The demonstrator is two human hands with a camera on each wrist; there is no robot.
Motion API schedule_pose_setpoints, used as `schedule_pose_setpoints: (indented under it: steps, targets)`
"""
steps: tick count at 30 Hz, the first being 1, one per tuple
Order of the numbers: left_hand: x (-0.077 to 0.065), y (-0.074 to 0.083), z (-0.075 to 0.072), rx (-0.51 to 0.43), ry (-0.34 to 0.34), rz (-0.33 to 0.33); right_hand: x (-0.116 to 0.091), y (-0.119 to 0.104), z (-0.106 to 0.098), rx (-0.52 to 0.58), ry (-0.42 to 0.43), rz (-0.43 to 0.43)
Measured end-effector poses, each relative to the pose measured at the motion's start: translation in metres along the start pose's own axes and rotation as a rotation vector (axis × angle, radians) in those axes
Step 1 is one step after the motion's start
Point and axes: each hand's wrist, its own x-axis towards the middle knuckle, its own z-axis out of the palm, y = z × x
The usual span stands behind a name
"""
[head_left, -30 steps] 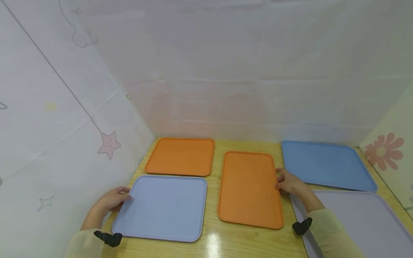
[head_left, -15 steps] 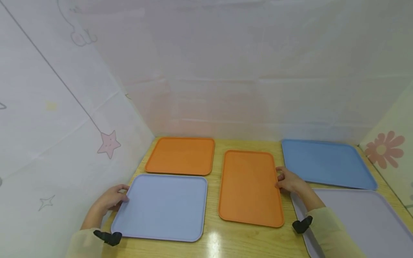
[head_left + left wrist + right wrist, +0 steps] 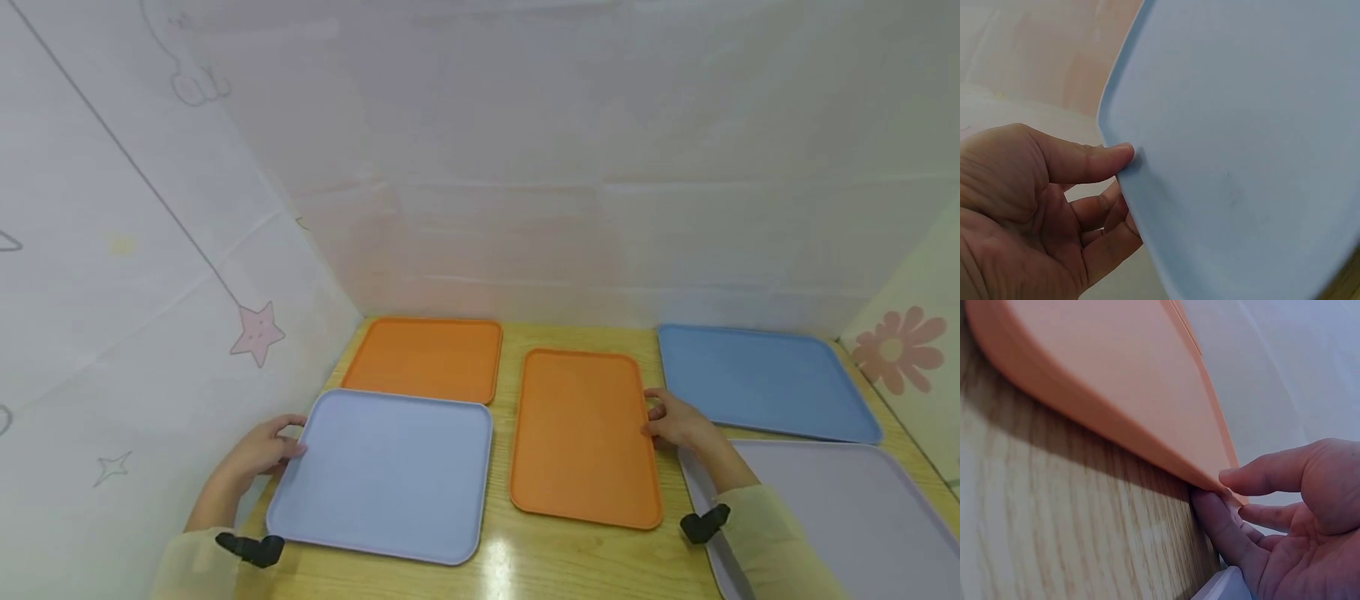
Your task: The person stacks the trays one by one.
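My left hand (image 3: 264, 450) grips a pale lavender-blue tray (image 3: 382, 479) by its left edge. In the left wrist view the thumb (image 3: 1107, 161) lies over the rim and the other fingers are curled beneath it. That tray is tilted, its left side raised, and it overlaps the near edge of the far-left orange tray (image 3: 423, 358). My right hand (image 3: 678, 423) pinches the right edge of the upright-set orange tray (image 3: 585, 437) in the middle. Seen from the right wrist, the thumb is at its rim (image 3: 1147, 447) and a finger reaches underneath, against the wooden table (image 3: 1085, 506).
A blue tray (image 3: 768, 379) lies at the back right. In front of it a greyish-lilac tray (image 3: 832, 508) lies partly under the right forearm. Pale sheets with printed stars and a flower (image 3: 892, 350) stand around the wooden table (image 3: 555, 558) at the back and sides.
My left hand has lifted the left side of the lavender-blue tray and shifted it slightly right, so it covers the far orange tray's front edge. The right hand stays at its tray's edge.
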Motion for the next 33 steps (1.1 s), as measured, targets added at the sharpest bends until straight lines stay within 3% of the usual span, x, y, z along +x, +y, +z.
schedule_pose_setpoints:
  steps: [8, 16, 22, 30, 33]
  targets:
    - [-0.005, 0.016, 0.011, -0.205, -0.046, 0.053, -0.008, -0.002, 0.0, -0.008, 0.005, -0.017]
    - [-0.006, 0.029, 0.02, -0.283, -0.047, 0.041, -0.023, -0.009, 0.007, -0.224, 0.143, -0.117]
    - [-0.001, 0.039, 0.025, -0.372, -0.06, 0.079, -0.031, -0.008, 0.019, -0.253, 0.203, -0.181]
    - [0.0, 0.073, 0.06, -0.524, -0.041, 0.125, -0.039, -0.017, 0.026, -0.264, 0.241, -0.197]
    - [0.001, 0.089, 0.076, -0.557, -0.017, 0.133, -0.043, -0.021, 0.03, -0.194, 0.253, -0.224]
